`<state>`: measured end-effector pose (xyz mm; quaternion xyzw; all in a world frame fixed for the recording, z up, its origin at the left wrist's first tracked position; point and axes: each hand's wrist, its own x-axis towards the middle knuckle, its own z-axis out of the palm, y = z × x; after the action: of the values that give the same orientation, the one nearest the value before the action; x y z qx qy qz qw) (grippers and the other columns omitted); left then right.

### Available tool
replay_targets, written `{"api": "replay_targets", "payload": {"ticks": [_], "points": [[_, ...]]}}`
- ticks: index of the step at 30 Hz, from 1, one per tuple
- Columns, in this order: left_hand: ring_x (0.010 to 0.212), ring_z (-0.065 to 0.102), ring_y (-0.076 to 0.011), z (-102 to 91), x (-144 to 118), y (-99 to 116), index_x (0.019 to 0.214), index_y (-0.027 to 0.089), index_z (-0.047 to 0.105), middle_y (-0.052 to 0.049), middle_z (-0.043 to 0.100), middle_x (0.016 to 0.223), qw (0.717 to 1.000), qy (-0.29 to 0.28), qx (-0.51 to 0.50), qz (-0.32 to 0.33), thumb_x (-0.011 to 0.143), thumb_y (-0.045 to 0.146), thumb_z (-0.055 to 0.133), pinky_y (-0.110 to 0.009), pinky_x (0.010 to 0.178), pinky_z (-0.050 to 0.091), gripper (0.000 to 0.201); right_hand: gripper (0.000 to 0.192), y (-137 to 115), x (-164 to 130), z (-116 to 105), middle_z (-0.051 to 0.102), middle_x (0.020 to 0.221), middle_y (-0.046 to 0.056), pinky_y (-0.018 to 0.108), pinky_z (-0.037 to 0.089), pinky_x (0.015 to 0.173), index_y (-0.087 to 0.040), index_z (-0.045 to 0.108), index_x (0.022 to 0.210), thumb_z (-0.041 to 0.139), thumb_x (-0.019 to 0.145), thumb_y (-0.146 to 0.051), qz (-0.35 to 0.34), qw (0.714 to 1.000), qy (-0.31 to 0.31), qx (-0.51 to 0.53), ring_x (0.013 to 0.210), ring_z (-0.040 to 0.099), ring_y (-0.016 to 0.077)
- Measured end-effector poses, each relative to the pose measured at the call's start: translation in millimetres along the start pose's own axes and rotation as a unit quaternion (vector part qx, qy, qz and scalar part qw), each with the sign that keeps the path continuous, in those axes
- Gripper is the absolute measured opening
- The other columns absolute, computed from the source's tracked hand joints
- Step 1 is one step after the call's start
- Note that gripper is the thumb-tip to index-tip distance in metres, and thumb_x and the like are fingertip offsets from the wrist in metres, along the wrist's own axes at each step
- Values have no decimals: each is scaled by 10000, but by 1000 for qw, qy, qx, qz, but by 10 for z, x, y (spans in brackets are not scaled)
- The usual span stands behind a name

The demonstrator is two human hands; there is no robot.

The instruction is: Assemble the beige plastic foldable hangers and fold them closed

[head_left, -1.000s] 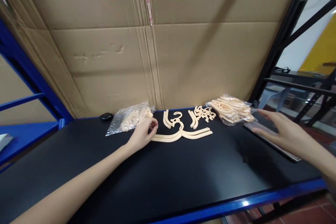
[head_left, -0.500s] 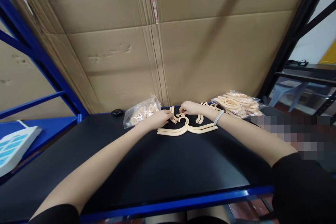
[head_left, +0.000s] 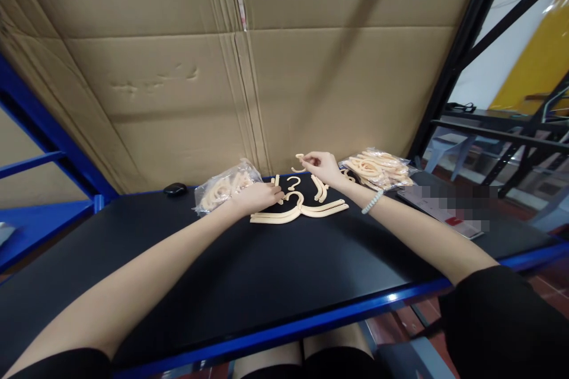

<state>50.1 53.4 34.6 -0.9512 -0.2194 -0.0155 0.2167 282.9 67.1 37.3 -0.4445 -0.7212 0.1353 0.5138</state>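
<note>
While pinched in the right hand point(head_left: 320, 164), the hook piece point(head_left: 299, 163) looks cream and curved

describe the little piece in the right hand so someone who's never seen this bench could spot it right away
Start at the black tabletop in front of the tall cardboard sheets. Near its far edge, cream plastic hanger parts lie between two clear bags. The small hook piece is the only one lifted off the table, pinched in the right hand, above a similar hook lying flat.

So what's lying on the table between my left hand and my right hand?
In the head view, a loose cream hook piece lies on the black table between the left hand and right hand, which holds another hook.
</note>
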Motion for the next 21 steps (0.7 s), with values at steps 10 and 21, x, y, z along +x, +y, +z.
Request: {"api": "replay_targets", "payload": {"ticks": [10,21], "points": [[619,545,-146,94,-86,-53,708,162,544,-41,579,697,988,109,-94,-46,801,90,439,-231,545,397,158,278,-278,-474,4,669,587,32,192,421,385,-149,613,815,641,734,-414,136,969,-24,207,489,638,137],[706,642,-143,72,-241,63,871,178,555,-27,612,816,841,283,-383,-257,769,210,529,-251,614,528,110,169,-407,-567,2,723,731,59,207,544,530,-143,638,786,495,751,-60,268,900,-34,343,683,703,151]]}}
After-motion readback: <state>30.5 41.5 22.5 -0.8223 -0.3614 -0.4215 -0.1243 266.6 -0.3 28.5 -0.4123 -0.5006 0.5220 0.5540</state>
